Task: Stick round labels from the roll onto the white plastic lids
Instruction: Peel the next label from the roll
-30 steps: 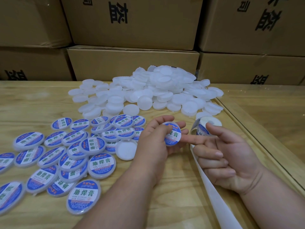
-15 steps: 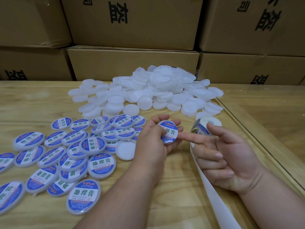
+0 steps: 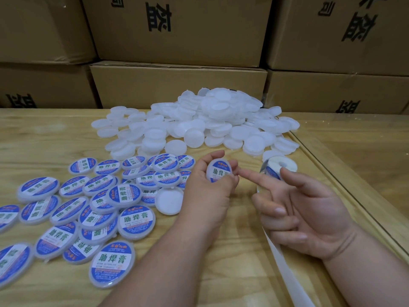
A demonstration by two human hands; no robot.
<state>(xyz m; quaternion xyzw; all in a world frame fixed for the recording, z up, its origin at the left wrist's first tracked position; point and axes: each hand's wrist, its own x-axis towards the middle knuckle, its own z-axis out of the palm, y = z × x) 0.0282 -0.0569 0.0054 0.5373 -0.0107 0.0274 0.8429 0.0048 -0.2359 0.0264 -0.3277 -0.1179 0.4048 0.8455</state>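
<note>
My left hand (image 3: 210, 187) grips a white lid (image 3: 219, 170) that bears a blue and white round label, tilted up above the table. My right hand (image 3: 307, 213) is held palm up just right of it, index finger stretched out with its tip close to the lid's edge, the other fingers loosely bent and holding nothing. The label roll (image 3: 280, 168) stands on the table behind my right hand, and its bare white backing strip (image 3: 287, 275) trails toward me. A heap of plain white lids (image 3: 205, 122) lies at the back. Several labelled lids (image 3: 88, 204) are spread at left.
One plain lid (image 3: 169, 200) lies upside down just left of my left hand. Stacked cardboard boxes (image 3: 177, 83) wall off the far side of the wooden table (image 3: 44, 134). A raised wooden edge (image 3: 345, 185) runs diagonally along the right.
My left hand has turned the labelled lid and carried it slightly up and left. My right index finger has slid off the label face to beside the lid's edge.
</note>
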